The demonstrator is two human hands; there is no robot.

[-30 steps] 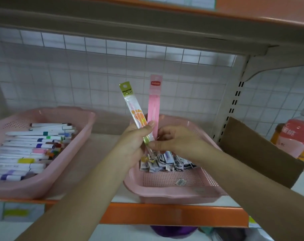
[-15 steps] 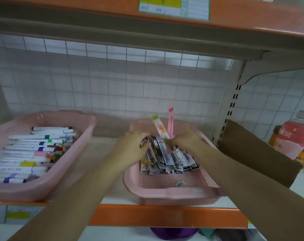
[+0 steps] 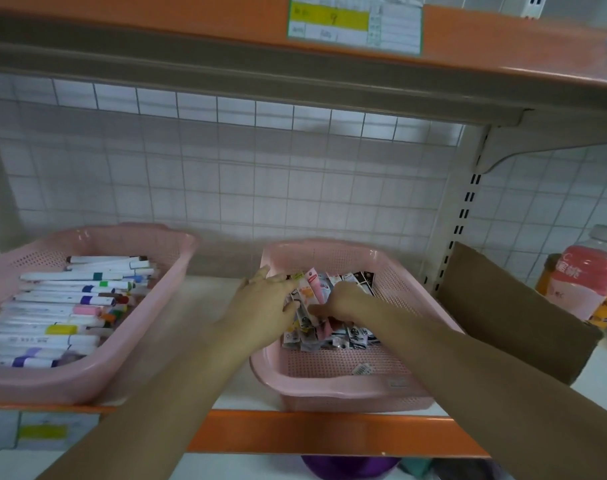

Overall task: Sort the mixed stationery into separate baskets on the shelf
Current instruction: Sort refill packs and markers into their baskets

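Note:
Two pink baskets stand on the shelf. The left basket (image 3: 52,382) holds several marker pens (image 3: 70,299). The right basket (image 3: 347,393) holds a pile of small packets (image 3: 350,336). A green-topped packet (image 3: 302,289) and a pink packet (image 3: 314,284) lie flat on top of that pile. My left hand (image 3: 264,299) rests over the basket's left rim with its fingers stretched out and its thumb against the packets. My right hand (image 3: 343,301) sits on the pile, fingers curled down around the lower end of the pink packet.
A brown cardboard sheet (image 3: 503,306) leans to the right of the basket, with a pink-labelled bottle (image 3: 586,275) behind it. The orange shelf edge (image 3: 330,434) runs in front. An upper shelf with a price label (image 3: 354,24) hangs overhead.
Both hands came down from holding the two packets upright and laid them flat on the pile in the right basket. My left fingers have spread out.

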